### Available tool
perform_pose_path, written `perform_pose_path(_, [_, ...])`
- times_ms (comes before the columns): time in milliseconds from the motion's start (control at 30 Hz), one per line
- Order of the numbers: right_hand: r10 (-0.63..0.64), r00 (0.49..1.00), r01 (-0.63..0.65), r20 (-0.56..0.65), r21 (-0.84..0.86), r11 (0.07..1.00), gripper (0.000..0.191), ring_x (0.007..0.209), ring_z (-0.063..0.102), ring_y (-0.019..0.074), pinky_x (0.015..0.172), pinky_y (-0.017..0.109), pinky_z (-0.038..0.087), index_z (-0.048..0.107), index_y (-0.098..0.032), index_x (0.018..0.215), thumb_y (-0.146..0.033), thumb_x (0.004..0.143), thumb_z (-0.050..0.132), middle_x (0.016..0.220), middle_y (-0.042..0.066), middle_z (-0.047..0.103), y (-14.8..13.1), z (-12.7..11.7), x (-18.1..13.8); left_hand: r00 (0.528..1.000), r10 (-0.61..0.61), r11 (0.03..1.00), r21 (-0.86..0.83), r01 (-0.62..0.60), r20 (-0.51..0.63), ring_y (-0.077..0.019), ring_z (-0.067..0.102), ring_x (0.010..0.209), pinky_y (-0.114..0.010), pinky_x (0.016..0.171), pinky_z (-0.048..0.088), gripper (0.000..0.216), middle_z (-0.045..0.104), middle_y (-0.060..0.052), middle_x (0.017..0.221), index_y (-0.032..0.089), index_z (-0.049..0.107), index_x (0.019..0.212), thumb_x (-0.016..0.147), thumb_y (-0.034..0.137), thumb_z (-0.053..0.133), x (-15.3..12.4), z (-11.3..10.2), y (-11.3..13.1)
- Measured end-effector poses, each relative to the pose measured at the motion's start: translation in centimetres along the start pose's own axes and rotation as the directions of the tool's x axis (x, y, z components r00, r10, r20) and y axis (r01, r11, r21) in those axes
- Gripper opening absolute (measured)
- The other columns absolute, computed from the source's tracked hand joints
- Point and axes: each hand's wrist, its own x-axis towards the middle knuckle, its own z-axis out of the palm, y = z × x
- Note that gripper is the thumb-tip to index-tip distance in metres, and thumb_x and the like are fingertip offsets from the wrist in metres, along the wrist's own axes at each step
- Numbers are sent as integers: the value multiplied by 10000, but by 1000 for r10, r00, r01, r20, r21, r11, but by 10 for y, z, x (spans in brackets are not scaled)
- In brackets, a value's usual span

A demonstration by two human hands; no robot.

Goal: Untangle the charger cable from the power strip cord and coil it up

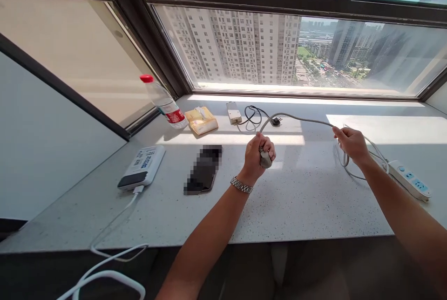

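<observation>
My left hand, with a metal watch on the wrist, is closed in a fist round the grey plug end of a power strip's cable. The cable arcs up from that fist and runs right to my right hand, which pinches it where several loops gather. The white power strip with blue sockets lies on the counter to the right of my right hand. Both hands hover just above the speckled white counter.
A dark phone lies left of my left hand. A white power bank with a white lead sits further left. At the back stand a red-capped water bottle, a yellow tissue pack, a small white adapter and a black cord.
</observation>
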Motion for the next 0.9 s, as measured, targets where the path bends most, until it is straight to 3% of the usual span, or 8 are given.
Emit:
perform_pose_path(133, [-35,941,40,338,-10,999,520,433,305,75,461,241,279,453,-196,590,-657,810,549,475,-73,335,12,28,-35,972,161,986,-23,-167,-168,-86,432,497,-231,458,413,493,329,41,599,222,316,683,877,637,501,20,5,11])
perform_pose_path(333, [-122,874,301,469,-328,895,385,496,442,124,626,304,399,470,-201,599,-473,872,492,502,-29,458,33,41,-53,860,479,871,217,-440,-179,-155,636,942,-287,682,517,393,629,-39,999,225,556,939,971,561,354,66,-15,73])
perform_pose_path(433, [-324,873,463,366,-408,787,309,619,569,167,777,367,434,596,-204,779,-455,903,463,664,27,617,38,29,-43,683,728,648,374,-663,-52,-172,513,1268,-346,918,502,375,580,26,1286,266,570,1054,983,571,365,84,-21,112])
perform_pose_path(567, [-500,837,546,221,-294,785,508,504,501,147,534,270,381,588,-188,759,-536,971,284,578,37,560,34,13,-31,386,908,285,437,-853,163,-183,291,1450,-384,1120,385,404,413,61,1493,266,551,1194,902,545,579,81,0,131])
perform_pose_path(633, [-572,782,621,249,-233,748,565,453,456,125,469,245,307,582,-183,715,-549,984,246,519,22,519,22,8,-30,456,852,319,437,-841,256,-218,325,1438,-361,1054,459,448,451,6,1480,270,560,1227,852,488,672,68,16,120])
perform_pose_path(767, [-573,746,665,339,-350,659,615,412,377,91,462,238,208,558,-171,619,-590,972,278,464,3,461,-19,-1,-36,833,488,753,357,-552,260,-169,698,763,-234,550,523,290,703,-47,834,200,604,1049,886,440,618,35,39,76])
perform_pose_path(833, [-488,773,633,406,-439,638,641,402,336,83,471,245,171,534,-168,572,-600,968,275,448,0,437,-40,-3,-41,909,321,876,282,-392,267,-104,581,479,-201,428,436,308,618,9,610,177,585,952,934,477,518,22,45,54])
perform_pose_path(900, [-388,767,630,511,-485,606,647,398,317,80,485,256,149,538,-164,556,-598,966,289,452,4,455,-56,-3,-47,914,266,892,280,-354,308,-100,568,481,-210,449,453,324,624,5,622,169,579,939,947,480,488,15,47,37])
